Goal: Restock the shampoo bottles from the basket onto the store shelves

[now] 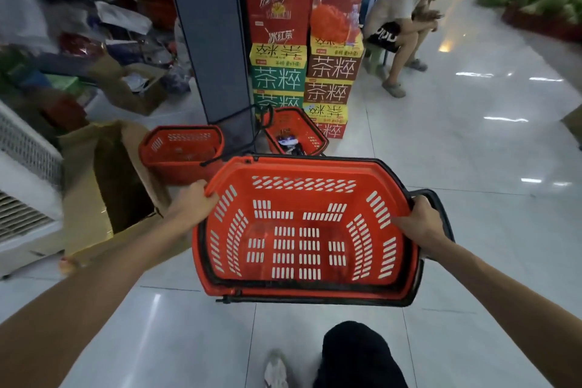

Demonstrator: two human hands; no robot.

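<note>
Nearest, below the orange basket (310, 198), showed a dark knee (356, 353) and a pale shoe (275, 372). The left hand (192, 201) curled over the basket's left rim and the right hand (419, 224) over its right rim, holding it above the tiled floor (472, 167). Just beyond it stood a second basket (179, 151) and a third basket (296, 132); farther beyond, stacked drink cartons (305, 72) and a seated person (400, 25).
</note>
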